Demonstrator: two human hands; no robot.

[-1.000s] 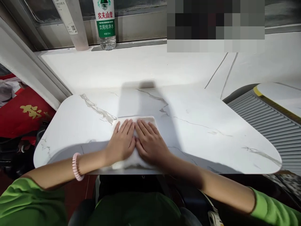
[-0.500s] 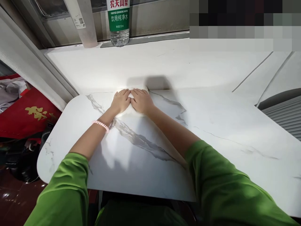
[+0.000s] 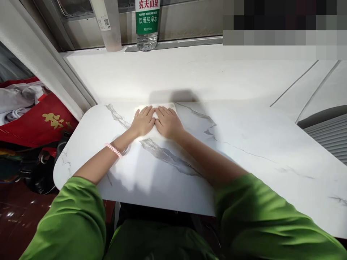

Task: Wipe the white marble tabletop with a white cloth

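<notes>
A white cloth (image 3: 152,134) lies flattened on the white marbled table (image 3: 130,187), close to the wall. My left hand (image 3: 143,121) rests palm down on its left part, with the fingers stretched out and pointing away from me. Beside it, my right hand (image 3: 168,121) presses flat on the cloth too, its fingers extended. The two thumbs touch or nearly touch. Much of the cloth is hidden beneath both hands; its edges show around them. A pink coiled band (image 3: 114,150) circles my left wrist.
On the ledge behind the table stand a water bottle (image 3: 146,25) and a translucent container (image 3: 107,27) with a label. A red bag (image 3: 35,119) holding white fabric is at the left. A grey ribbed object (image 3: 328,133) stands past the table's right edge.
Both hands and the cloth have slid a little away from the wall, toward me. The hands stay flat on the cloth. The camera view has shifted slightly.
</notes>
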